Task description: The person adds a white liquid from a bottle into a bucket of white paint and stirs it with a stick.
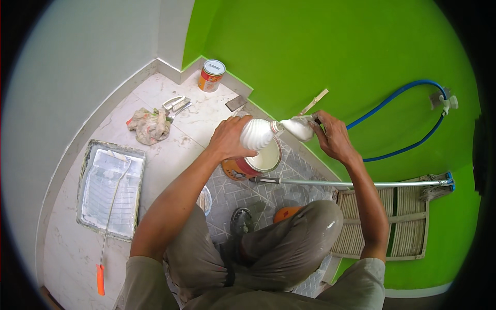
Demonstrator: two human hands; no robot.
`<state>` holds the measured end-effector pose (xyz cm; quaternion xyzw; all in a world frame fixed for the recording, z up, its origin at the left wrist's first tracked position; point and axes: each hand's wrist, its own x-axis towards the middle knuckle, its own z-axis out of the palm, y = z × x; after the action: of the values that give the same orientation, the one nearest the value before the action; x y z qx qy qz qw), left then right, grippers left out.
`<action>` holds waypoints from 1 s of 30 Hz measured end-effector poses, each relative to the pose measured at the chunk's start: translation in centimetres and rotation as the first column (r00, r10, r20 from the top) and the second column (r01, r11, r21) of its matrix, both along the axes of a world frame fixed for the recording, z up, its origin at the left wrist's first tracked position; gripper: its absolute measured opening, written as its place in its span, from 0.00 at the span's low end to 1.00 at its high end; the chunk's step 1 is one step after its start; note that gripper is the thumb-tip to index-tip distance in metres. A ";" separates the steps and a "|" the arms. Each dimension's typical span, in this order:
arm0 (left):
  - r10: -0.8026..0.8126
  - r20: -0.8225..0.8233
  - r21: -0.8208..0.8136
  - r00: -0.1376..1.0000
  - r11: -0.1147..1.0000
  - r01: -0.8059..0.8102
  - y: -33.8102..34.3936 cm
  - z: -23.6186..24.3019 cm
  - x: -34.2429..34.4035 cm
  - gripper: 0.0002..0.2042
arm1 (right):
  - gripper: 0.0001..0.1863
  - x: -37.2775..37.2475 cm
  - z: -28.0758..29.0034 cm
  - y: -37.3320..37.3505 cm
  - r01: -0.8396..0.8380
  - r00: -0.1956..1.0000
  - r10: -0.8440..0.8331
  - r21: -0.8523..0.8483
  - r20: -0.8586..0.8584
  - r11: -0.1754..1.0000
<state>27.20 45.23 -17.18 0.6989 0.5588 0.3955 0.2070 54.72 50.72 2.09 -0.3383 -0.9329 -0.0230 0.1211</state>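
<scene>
My left hand (230,137) is wrapped round a white ribbed bottle (257,134), tilted so that its neck points right. Against the bottle's mouth sits a white, paint-coated scoop-like piece (298,129), pinched by its far end in my right hand (333,135). Its exact kind is hard to make out under the white coating. Just below both hands stands an opened orange-red paint can (240,169) with off-white paint inside. A pale wooden stick (314,102) shows behind the scoop-like piece; whether it touches my right hand I cannot tell.
To the left lie a paint tray (85,206), a roller with an orange handle (100,279) and a stained rag (149,126). A second paint can (212,76) stands in the corner. On the right are a long pole (320,182), a slatted panel (356,243) and a blue hose (395,98).
</scene>
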 end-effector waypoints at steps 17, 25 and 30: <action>0.008 0.022 -0.026 1.000 1.000 -0.008 -0.5 0.9 -0.6 0.51 | 0.10 -1.4 2.4 0.2 -0.083 0.988 0.070 0.090 0.136 0.992; 0.007 0.049 0.004 0.999 1.000 -0.007 -0.7 1.0 -0.4 0.51 | 0.09 -2.0 3.3 0.2 -0.129 0.981 0.110 0.113 0.161 0.985; 0.000 0.050 -0.015 0.999 1.000 0.001 -0.8 1.4 -0.4 0.51 | 0.09 -2.5 4.0 0.1 -0.127 0.974 0.102 0.114 0.203 0.985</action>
<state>26.81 44.45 -15.76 0.6873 0.5562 0.4087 0.2264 52.26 50.85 6.13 -0.2717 -0.9549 -0.1084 0.0507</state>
